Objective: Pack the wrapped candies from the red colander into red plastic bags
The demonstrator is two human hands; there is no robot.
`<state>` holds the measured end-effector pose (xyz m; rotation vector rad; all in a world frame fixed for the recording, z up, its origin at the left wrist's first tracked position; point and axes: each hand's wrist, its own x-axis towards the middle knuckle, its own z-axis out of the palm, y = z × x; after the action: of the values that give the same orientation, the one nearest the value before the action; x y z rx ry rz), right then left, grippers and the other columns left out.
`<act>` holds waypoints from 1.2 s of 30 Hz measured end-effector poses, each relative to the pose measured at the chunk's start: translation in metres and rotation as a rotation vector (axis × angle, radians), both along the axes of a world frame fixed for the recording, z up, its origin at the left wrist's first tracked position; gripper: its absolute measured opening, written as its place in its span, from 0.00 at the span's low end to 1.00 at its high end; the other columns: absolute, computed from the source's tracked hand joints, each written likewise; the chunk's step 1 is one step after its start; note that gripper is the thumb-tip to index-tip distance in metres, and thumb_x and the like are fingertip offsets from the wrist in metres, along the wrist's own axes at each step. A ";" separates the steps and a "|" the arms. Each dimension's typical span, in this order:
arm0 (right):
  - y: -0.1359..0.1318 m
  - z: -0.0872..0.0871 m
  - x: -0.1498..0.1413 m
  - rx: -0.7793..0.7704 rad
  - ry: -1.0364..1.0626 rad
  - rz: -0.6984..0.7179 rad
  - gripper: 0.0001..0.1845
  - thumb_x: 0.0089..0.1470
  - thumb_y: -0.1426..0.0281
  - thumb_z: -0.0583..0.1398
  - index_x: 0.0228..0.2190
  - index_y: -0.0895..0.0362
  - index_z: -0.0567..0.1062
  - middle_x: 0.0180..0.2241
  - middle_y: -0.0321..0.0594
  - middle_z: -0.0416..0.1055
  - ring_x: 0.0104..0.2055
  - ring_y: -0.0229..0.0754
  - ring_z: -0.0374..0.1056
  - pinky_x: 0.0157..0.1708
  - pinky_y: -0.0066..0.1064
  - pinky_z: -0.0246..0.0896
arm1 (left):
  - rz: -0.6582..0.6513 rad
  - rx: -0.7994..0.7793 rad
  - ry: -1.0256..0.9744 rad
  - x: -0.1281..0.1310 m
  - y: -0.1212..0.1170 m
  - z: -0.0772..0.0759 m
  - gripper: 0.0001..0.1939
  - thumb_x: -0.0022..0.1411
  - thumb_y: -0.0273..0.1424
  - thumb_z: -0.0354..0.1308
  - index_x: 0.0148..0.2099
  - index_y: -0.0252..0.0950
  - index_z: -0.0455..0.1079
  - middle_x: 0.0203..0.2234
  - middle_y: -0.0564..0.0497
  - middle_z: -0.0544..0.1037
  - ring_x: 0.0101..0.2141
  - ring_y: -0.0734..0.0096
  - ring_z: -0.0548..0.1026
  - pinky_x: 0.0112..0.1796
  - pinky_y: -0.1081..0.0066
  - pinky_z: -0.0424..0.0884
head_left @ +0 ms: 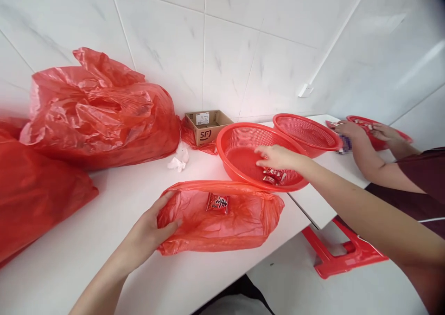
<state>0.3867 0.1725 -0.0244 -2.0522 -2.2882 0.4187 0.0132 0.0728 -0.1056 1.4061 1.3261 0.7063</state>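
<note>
Overall, wall: grey-veined white tiles [156, 32] are seen at the far side, with a socket [306, 91] fixed at right.
White table [153, 278]: occupied by all bags and baskets; a seam is noted near the right.
Bulky red bags: one [104, 111] is set far left, another [34, 194] near left, cut off by the view.
Co-worker [410, 176]: seated or standing, cannot be told; both hands are placed at a far-right basket [403, 136].
Mesh baskets: near basket [239, 162] is placed at centre right, second basket [299, 131] just beyond it.
Open bag [222, 234]: laid at near centre, just before the near basket.
Red stool [354, 264]: partly seen below, at right.
Left hand [155, 229]: closed on the left edge of the open bag.
Right hand [276, 156]: held over the near basket, fingers parted and loosely bent.
Carton [208, 127]: placed far centre, marked "SF".
Red packets: several [273, 178] contained in the near basket, below the right hand; single packet [218, 203] lying inside the open bag.
White crumple [180, 158]: left near the carton.
</note>
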 end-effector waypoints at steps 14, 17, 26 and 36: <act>0.003 -0.009 0.000 -0.109 0.280 0.185 0.04 0.57 0.73 0.53 0.36 0.54 0.66 0.38 0.40 0.75 0.37 0.39 0.72 0.34 0.28 0.64 | 0.091 0.090 0.072 0.008 -0.002 0.005 0.36 0.55 0.47 0.60 0.65 0.44 0.63 0.55 0.46 0.75 0.49 0.52 0.76 0.49 0.61 0.72; -0.004 0.005 -0.012 -0.029 0.484 0.229 0.03 0.57 0.70 0.53 0.36 0.54 0.65 0.36 0.39 0.75 0.36 0.39 0.72 0.36 0.30 0.65 | 0.090 0.084 0.090 0.008 -0.002 0.006 0.37 0.55 0.49 0.58 0.65 0.42 0.62 0.53 0.47 0.76 0.49 0.52 0.76 0.47 0.62 0.74; 0.012 -0.032 -0.037 -0.268 0.187 0.183 0.20 0.52 0.66 0.61 0.49 0.46 0.73 0.49 0.43 0.74 0.35 0.47 0.74 0.29 0.36 0.67 | 0.051 0.058 0.073 0.005 0.003 0.003 0.40 0.56 0.50 0.59 0.67 0.40 0.59 0.58 0.43 0.72 0.51 0.51 0.75 0.49 0.59 0.72; 0.033 -0.025 -0.032 -0.087 0.233 0.229 0.11 0.50 0.77 0.58 0.37 0.56 0.74 0.42 0.43 0.76 0.40 0.44 0.72 0.39 0.33 0.65 | 0.042 0.052 0.062 0.006 -0.001 0.006 0.39 0.57 0.50 0.58 0.67 0.41 0.58 0.58 0.45 0.72 0.52 0.54 0.74 0.50 0.62 0.71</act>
<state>0.3546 0.2051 -0.0499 -1.6739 -2.4020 0.7384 0.0191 0.0716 -0.0998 1.4553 1.3976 0.7354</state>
